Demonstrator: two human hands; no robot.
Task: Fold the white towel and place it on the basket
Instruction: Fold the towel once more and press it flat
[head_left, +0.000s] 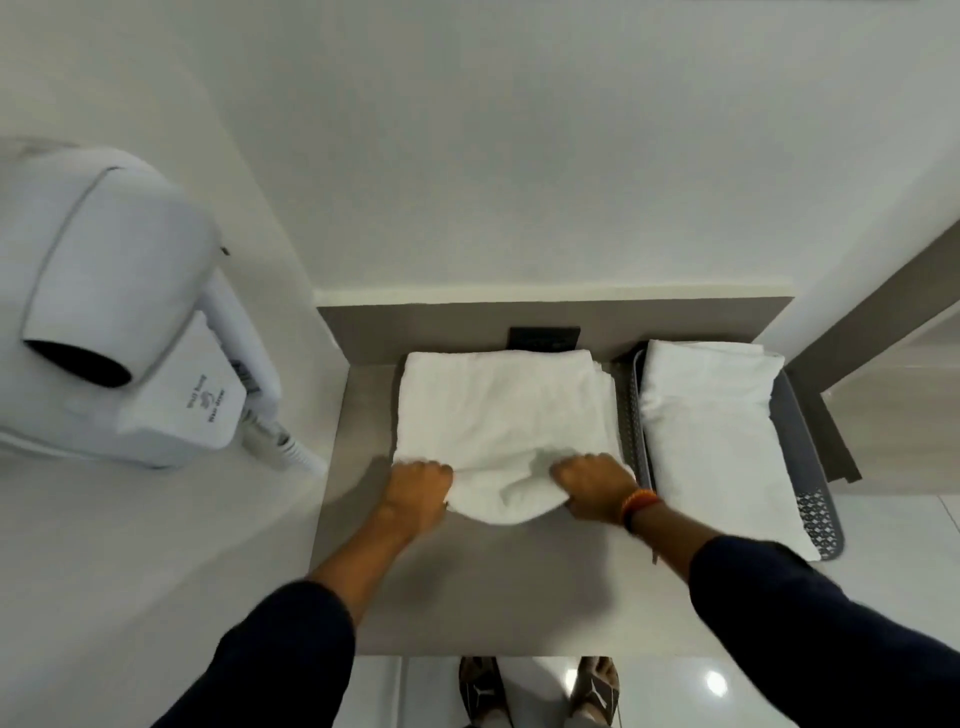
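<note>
A white towel lies folded into a rough square on the grey counter, its far edge against the back wall. My left hand grips the towel's near left corner. My right hand, with an orange band on the wrist, grips the near right corner. The near edge bulges up between the two hands. To the right stands a grey perforated basket with another folded white towel lying on it.
A white wall-mounted hair dryer hangs on the left wall, its cord trailing toward the counter. A dark socket plate sits on the back wall behind the towel. Two shoes show on the glossy floor below the counter's front edge.
</note>
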